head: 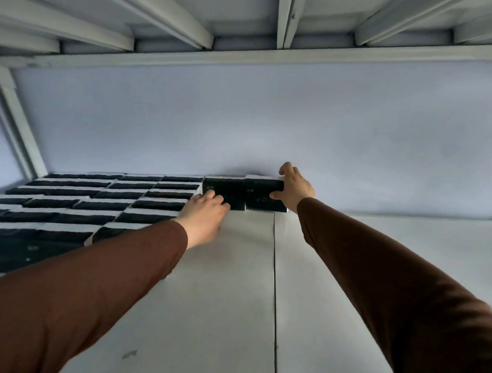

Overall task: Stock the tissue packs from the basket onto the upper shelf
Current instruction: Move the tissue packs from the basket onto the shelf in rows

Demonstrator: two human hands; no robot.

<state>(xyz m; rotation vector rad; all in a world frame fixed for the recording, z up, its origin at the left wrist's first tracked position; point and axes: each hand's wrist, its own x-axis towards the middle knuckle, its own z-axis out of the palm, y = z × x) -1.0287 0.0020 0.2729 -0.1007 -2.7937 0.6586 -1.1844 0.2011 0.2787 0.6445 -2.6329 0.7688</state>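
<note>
1. The upper shelf (348,277) runs away from the person to a pale back wall (271,125), with a seam down its middle. Everything ahead of both grips ends at that wall.
2. The block of stocked tissue packs (95,204) fills the part of the shelf left of both grips. The packs are dark with white edges and lie in close rows, their long axes across the shelf, parallel to the wall.
3. Two more tissue packs stand against the wall at the right end of the back row. The left tissue pack (224,192) and the right tissue pack (264,193) touch side by side and show their tall dark faces to the person.
4. The left hand (206,212) rests at the lower near corner of the left pack, fingers curled against its face. Whether they grasp or only press cannot be told.
5. The right hand (294,189) clasps the right end of the right pack, thumb on the near face and fingers hooked over its top at the wall.
6. By judgement, the coming move turns on this: each hand has its own pack directly ahead, and free shelf lies only to the right of the right grip.
7. The basket is out of view.
</note>
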